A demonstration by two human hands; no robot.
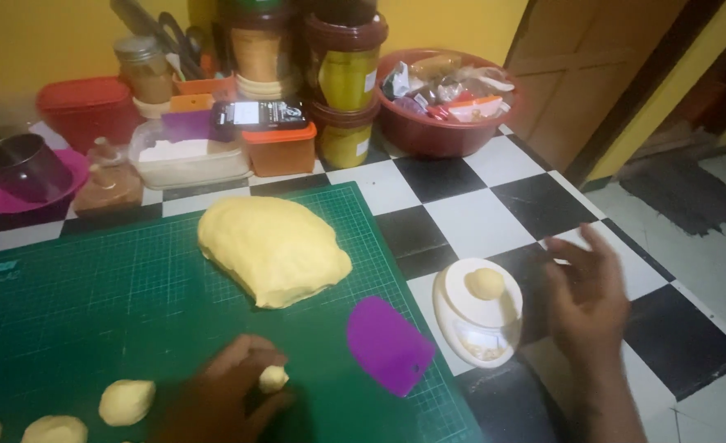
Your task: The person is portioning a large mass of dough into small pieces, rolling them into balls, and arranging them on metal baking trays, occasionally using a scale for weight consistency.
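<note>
Now, dough bit [273, 378] within left grip [232, 390].

Small pale-yellow dough piece [273, 378], lumpy and rounded, pinched at the fingertips of the left hand [227, 394] low on the green cutting mat [92, 295], near the mat's front edge, just left of the purple scraper [389, 344], below the big dough mass [273, 248].

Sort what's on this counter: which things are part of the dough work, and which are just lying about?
In use: big dough lump; small dough piece in left hand; dough portions; dough ball on white scale, beside right hand; purple scraper; green mat.

Lying about: jars; red bowl; orange-lidded box; red tub.
</note>
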